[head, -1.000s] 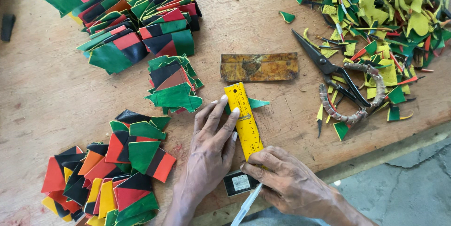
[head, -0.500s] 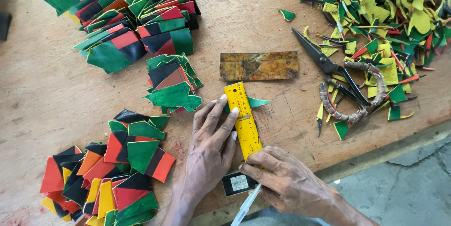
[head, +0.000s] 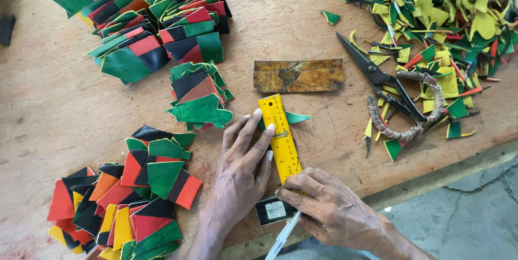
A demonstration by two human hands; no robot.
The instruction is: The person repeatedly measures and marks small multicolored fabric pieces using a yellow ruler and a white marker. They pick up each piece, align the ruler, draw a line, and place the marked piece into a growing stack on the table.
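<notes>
Head view: left hand (head: 240,171) lies flat, fingers (head: 253,130) spread open, pressing a yellow ruler (head: 280,137) onto a green piece (head: 295,117) on the wooden bench (head: 65,109). Right hand (head: 329,206) at the ruler's near end, fingers curled around a thin white tool (head: 283,235). Scissors (head: 388,90) lie right of the ruler; brown strip (head: 298,75) just beyond it.

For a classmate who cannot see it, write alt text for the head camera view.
A person's left hand presses a yellow ruler flat on a wooden table, while the right hand holds a thin tool against its lower edge. Stacks of red, green and black cut pieces, scissors and a heap of scraps surround them.
</notes>
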